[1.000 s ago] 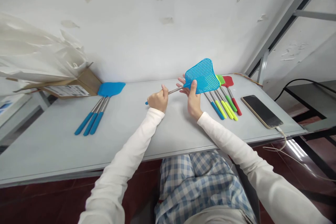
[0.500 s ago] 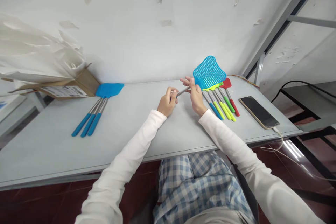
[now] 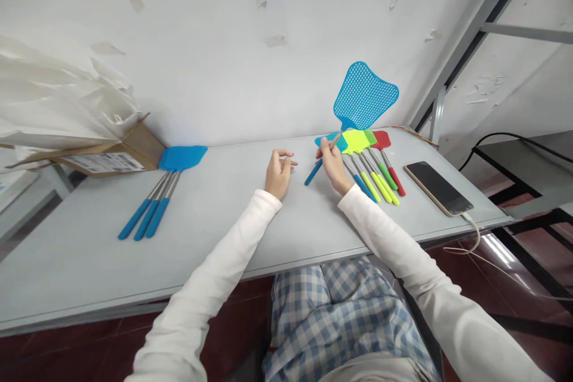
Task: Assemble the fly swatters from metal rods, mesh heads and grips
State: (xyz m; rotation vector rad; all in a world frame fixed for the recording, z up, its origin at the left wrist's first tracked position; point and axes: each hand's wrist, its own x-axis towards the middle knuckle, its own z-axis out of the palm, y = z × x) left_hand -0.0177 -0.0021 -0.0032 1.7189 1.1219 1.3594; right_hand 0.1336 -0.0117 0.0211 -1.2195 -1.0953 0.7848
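My right hand [image 3: 332, 166] grips the metal shaft of a blue fly swatter [image 3: 363, 96]. It holds the swatter tilted up, with the mesh head raised against the wall and the blue handle end pointing down toward the table. My left hand [image 3: 278, 172] hovers just left of it with loosely curled fingers that hold nothing. A row of several swatters [image 3: 373, 161] with blue, yellow, green and red handles lies on the grey table [image 3: 89, 250] just right of my right hand.
Three blue swatters [image 3: 168, 182] lie together at the left, beside a cardboard box [image 3: 111, 155] with crumpled white plastic. A phone [image 3: 437, 187] with a cable lies at the table's right end. A metal frame stands to the right.
My left hand has let go of the swatter's handle and drawn back. My right hand has swung the swatter's head upward and to the right.
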